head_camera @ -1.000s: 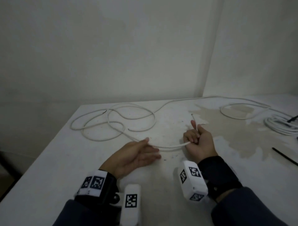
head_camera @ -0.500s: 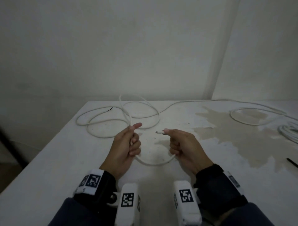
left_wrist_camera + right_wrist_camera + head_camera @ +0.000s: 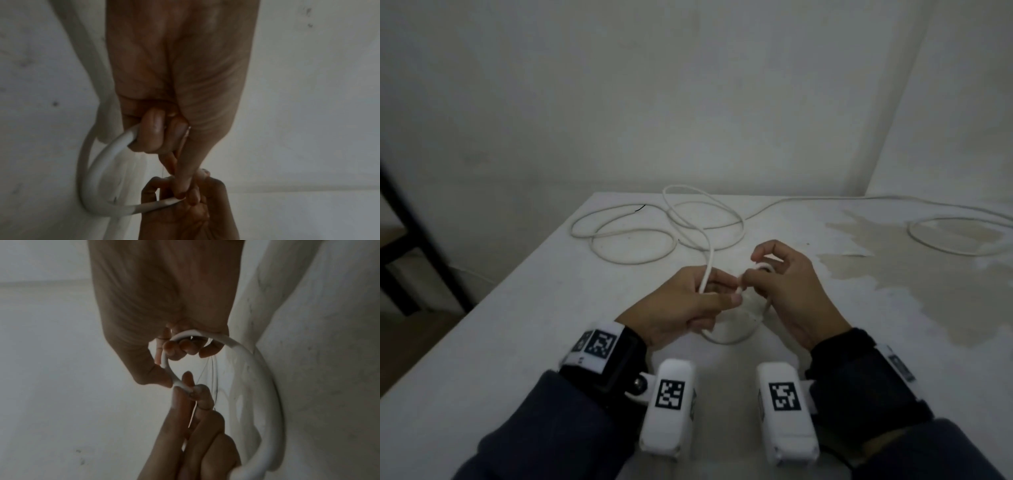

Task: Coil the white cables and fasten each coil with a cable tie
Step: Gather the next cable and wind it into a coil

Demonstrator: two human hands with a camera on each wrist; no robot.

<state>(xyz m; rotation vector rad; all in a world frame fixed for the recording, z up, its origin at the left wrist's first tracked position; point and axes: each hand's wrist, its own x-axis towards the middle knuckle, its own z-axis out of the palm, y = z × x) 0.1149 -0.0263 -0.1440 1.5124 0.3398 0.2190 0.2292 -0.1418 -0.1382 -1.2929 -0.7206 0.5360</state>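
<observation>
**Forming a small loop in the white cable, both hands engaged**

Holding point: both hands are raised just above the near middle of the white table (image 3: 524, 329), close together, fingertips meeting.

Left hand (image 3: 685, 305): fingers curled round the white cable (image 3: 709, 260). Left wrist view shows the cable (image 3: 98, 164) emerging from under the curled fingers (image 3: 152, 129) and bending in a tight U toward the other hand. Thumb extended forward, its tip meeting the right hand's fingertips.

Right hand (image 3: 787, 291): thumb and forefinger pinch the cable near its end; remaining fingers curled loosely through the loop. Right wrist view shows the cable (image 3: 265, 379) passing under the curled fingers (image 3: 185, 347) and arcing round to the pinch point, where the left hand (image 3: 193, 441) comes in from below. Left wrist view shows the right hand (image 3: 185, 211) at the lower edge, closed on the same strand.

Loop: one small turn hangs between and below the two hands, its bottom at or just above the table surface; contact cannot be confirmed.

Remaining cable: from the left hand the strand rises and runs away to the far left part of the table, where it lies in several loose, overlapping, untied curves. A further length runs along the far edge to the right and curves over a large brownish stain (image 3: 928, 274) on the table's right side.

Both wrists carry white camera units with black-and-white square markers (image 3: 671, 394); dark sleeves (image 3: 544, 425) cover the forearms. Plain pale wall (image 3: 688, 102) behind the table.
</observation>
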